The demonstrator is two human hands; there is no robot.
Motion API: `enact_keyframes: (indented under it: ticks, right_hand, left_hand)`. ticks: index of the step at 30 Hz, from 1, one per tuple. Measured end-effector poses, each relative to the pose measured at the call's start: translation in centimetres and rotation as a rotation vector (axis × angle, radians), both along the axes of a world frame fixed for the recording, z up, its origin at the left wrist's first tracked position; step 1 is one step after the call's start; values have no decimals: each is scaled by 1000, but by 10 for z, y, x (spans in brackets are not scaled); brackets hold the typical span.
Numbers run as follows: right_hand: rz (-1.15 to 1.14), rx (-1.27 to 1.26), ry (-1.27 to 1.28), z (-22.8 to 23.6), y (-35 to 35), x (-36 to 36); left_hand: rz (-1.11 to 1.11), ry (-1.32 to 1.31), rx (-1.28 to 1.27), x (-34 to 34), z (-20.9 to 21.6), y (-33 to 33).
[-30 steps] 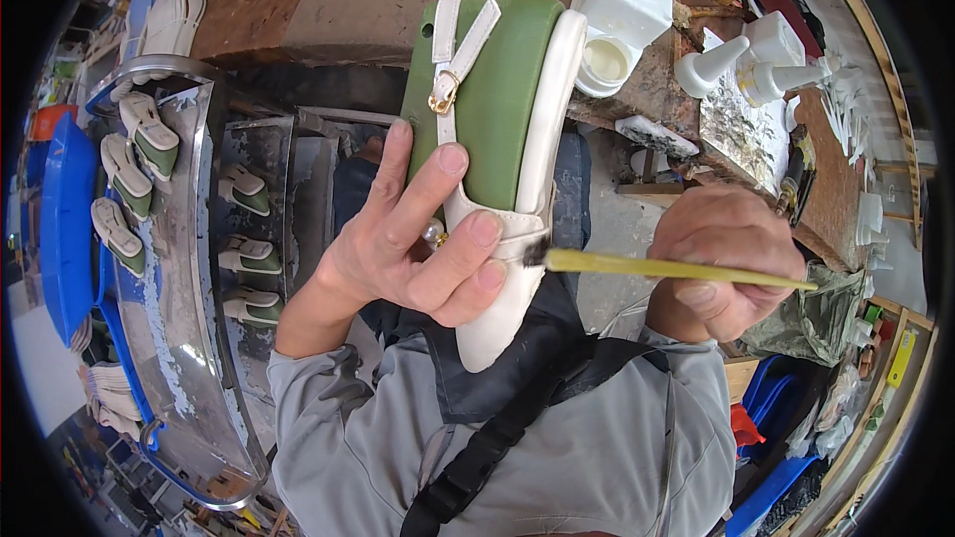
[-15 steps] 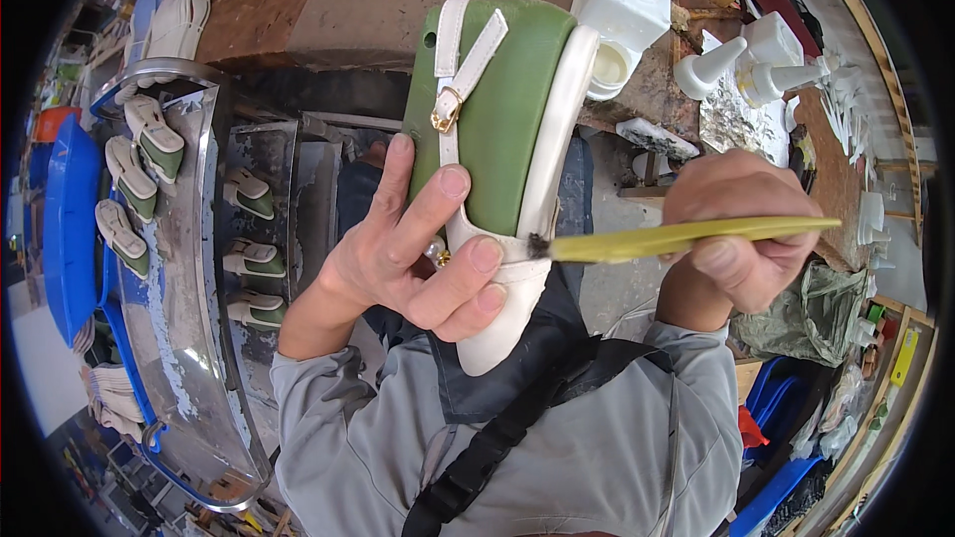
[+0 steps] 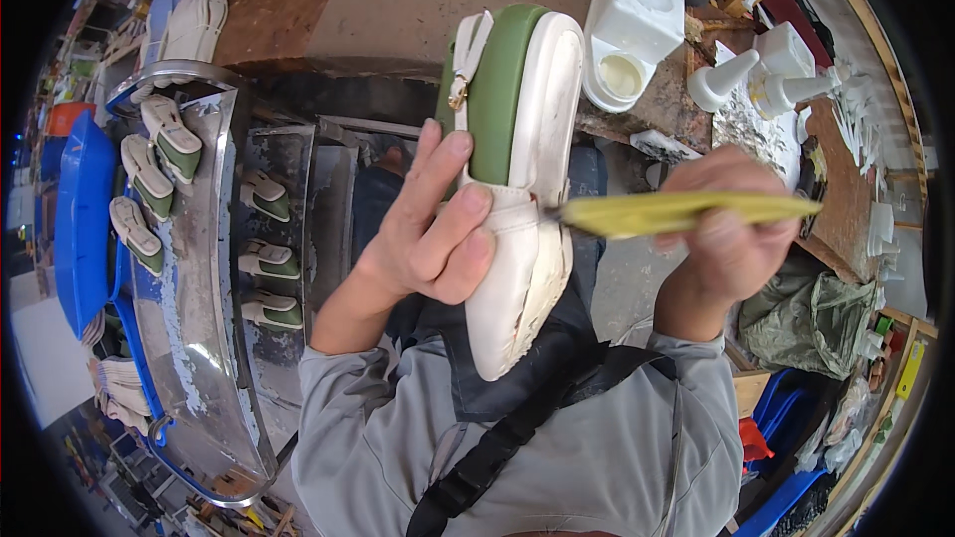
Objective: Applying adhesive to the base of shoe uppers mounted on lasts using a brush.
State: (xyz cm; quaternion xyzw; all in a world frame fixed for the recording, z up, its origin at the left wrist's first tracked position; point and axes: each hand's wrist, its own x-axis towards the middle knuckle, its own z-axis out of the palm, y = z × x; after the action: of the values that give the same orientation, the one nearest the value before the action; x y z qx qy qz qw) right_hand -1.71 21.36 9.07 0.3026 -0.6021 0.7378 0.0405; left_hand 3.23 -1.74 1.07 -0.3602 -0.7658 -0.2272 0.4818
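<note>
My left hand (image 3: 423, 239) is closed round the side of a white shoe (image 3: 502, 298) that is fitted on a green shoe last (image 3: 502, 89). A thin white strap with a gold buckle (image 3: 458, 91) hangs against the last. The shoe is tilted, with its pale underside edge turned partly to the right and its toe pointing down towards me. In my right hand (image 3: 731, 244) is a brush (image 3: 647, 214) with a flat yellow-green handle. Its dark bristles are at the shoe's edge, near the middle of its length; both hand and brush are blurred by motion.
On the left, a metal rack (image 3: 189, 308) carries several white shoes on green lasts. A blue tray (image 3: 85, 229) stands beyond it. The workbench (image 3: 398, 10) ahead holds a white container with a cup (image 3: 627, 50) and white cone-nozzled bottles (image 3: 724, 78). A green bag (image 3: 806, 313) lies right.
My left hand has rolled the shoe so that more of its underside edge shows. The brush has moved slightly, staying near the shoe's right edge.
</note>
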Motion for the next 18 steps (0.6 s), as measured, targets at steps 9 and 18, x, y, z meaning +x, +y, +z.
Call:
enact_keyframes:
  ticks: [9,18]
  right_hand:
    - [-147,28,-159,-23,-8,-6]
    - [-447,-24,-421,-101,52,-93]
  left_hand:
    - [-47,-401,408,-28,-46,15]
    - [376,-416,320,-94,-89,9]
